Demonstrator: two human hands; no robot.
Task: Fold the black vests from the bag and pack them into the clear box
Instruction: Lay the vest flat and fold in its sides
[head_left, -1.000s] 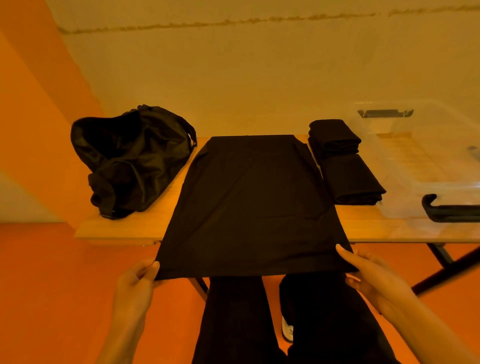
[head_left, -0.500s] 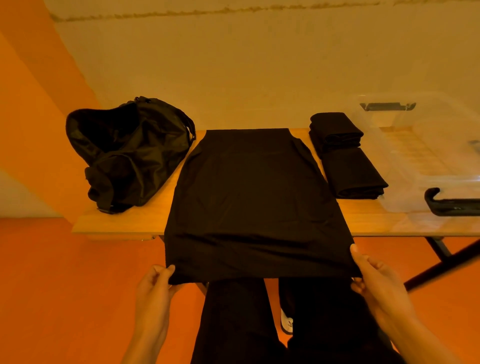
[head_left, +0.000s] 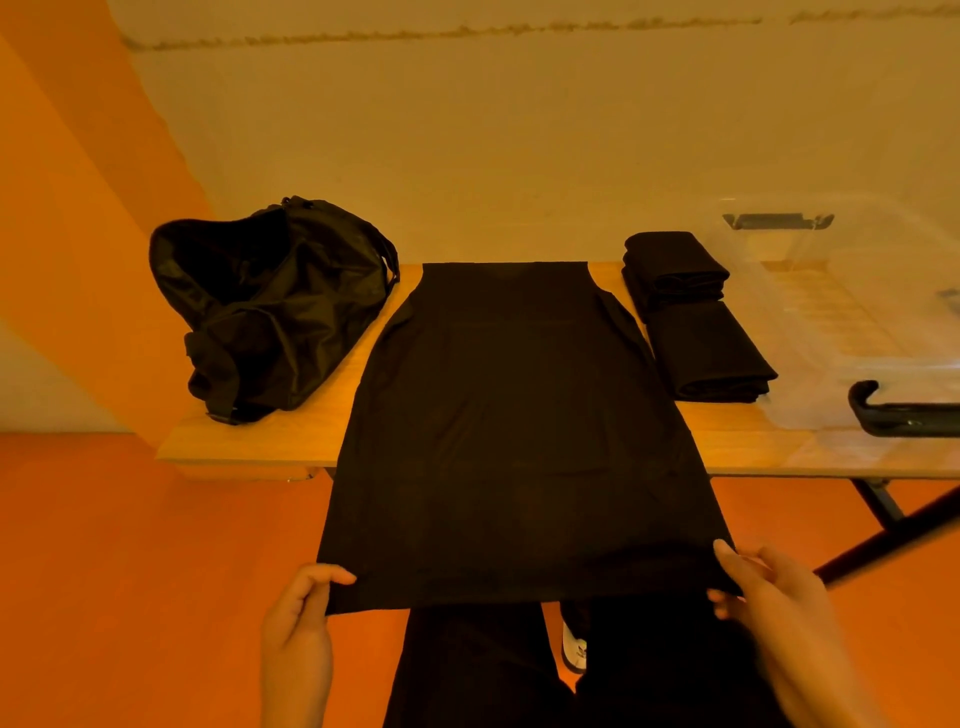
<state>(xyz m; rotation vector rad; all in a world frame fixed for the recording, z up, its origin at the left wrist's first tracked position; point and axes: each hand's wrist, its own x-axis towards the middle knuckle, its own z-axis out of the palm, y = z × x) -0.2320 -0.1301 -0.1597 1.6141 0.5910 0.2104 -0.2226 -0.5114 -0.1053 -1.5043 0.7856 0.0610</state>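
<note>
A black vest (head_left: 514, 415) lies spread flat on the wooden table (head_left: 249, 447), its hem hanging past the near edge. My left hand (head_left: 298, 618) pinches the hem's left corner. At the right corner, my right hand (head_left: 769, 597) pinches the hem. An open black bag (head_left: 265, 306) slumps at the table's left. Two piles of folded black vests (head_left: 696, 317) lie to the right of the spread vest. The clear box (head_left: 852, 312) stands at the far right with nothing visible inside.
The box has black clip handles, one at its near side (head_left: 904, 415) and one at its far side (head_left: 779, 221). A wall runs right behind the table. Black table legs (head_left: 883, 525) slant over the orange floor. My dark trouser legs and a white shoe (head_left: 574, 647) show below.
The vest's hem has been drawn toward me and lower off the table edge. Both hands have moved closer to my body while holding its corners.
</note>
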